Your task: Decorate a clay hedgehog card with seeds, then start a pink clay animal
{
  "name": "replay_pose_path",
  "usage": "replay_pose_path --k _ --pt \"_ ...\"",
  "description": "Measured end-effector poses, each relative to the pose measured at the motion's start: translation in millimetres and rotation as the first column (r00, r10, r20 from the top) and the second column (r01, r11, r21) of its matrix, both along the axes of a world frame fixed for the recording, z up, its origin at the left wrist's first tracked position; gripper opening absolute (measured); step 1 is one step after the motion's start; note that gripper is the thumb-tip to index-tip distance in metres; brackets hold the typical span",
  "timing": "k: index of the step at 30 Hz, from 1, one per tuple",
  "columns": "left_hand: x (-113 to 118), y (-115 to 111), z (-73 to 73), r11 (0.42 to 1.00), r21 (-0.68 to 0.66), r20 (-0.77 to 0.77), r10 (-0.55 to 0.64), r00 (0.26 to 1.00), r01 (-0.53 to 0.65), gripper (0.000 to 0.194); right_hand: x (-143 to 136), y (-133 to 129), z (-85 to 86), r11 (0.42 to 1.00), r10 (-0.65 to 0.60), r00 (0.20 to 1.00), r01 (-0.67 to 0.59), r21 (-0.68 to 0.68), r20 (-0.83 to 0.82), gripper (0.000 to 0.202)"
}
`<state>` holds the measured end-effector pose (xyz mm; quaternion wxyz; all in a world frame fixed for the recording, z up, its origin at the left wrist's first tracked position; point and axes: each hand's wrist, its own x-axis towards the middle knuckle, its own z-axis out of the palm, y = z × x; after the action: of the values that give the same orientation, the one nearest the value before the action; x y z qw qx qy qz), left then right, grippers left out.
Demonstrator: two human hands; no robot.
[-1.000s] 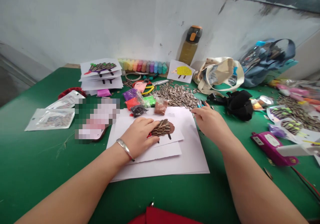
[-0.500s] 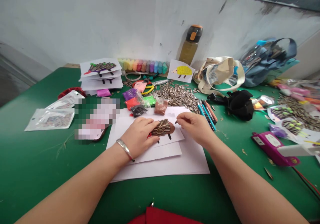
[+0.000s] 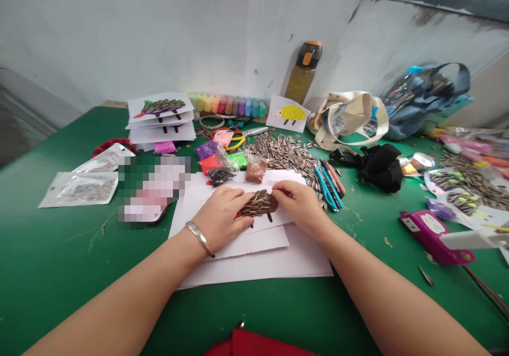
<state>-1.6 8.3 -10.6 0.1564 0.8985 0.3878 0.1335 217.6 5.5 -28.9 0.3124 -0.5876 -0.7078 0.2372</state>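
A hedgehog-like figure on white paper has a brown clay body (image 3: pixel 274 204) partly covered by overlapping striped sunflower seeds (image 3: pixel 257 204), with short black legs below. My left hand (image 3: pixel 220 214) lies over the paper with its fingers apart, thumb and forefinger on either side of the seed-covered part. At the figure's right end, my right hand (image 3: pixel 299 202) has its fingertips pinched together against the bare brown clay. The sunflower seed in that pinch is hidden by the fingers now. Below lie more white sheets (image 3: pixel 254 274).
Loose sunflower seeds (image 3: pixel 288 152) are heaped behind the paper, beside bagged coloured clay (image 3: pixel 210 162) and scissors (image 3: pixel 237 142). Pens (image 3: pixel 328 185) lie to the right, a phone (image 3: pixel 155 191) to the left. A bottle (image 3: pixel 302 75) stands by the wall; a magenta device (image 3: pixel 435 236) sits at right.
My right hand has moved left, from beside the figure onto its brown end, carrying the small dark seed that showed at its fingertips. My left hand has stayed in place.
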Motion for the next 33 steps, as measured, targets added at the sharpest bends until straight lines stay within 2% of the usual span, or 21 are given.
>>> replay_pose_path --k 8,15,27,33 --pt "0.7 -0.2 -0.9 1.000 0.007 0.002 0.000 1.000 0.000 0.041 -2.3 0.7 -1.9 0.999 -0.002 0.998 -0.001 0.040 0.065 0.017" --pt "0.4 -0.7 -1.8 1.000 0.006 0.015 0.006 1.000 -0.006 0.042 -3.5 0.8 -1.3 1.000 0.002 0.994 -0.005 0.021 0.112 0.017" --pt "1.4 -0.8 -3.3 1.000 0.012 0.010 0.013 1.000 -0.013 0.042 -5.7 2.3 -4.7 0.995 0.012 0.969 -0.036 0.095 0.245 0.017" --pt "0.8 -0.5 -3.3 1.000 0.007 0.025 0.013 1.000 -0.013 0.042 -1.8 2.6 -3.8 0.997 0.039 0.978 -0.053 0.064 0.205 0.018"
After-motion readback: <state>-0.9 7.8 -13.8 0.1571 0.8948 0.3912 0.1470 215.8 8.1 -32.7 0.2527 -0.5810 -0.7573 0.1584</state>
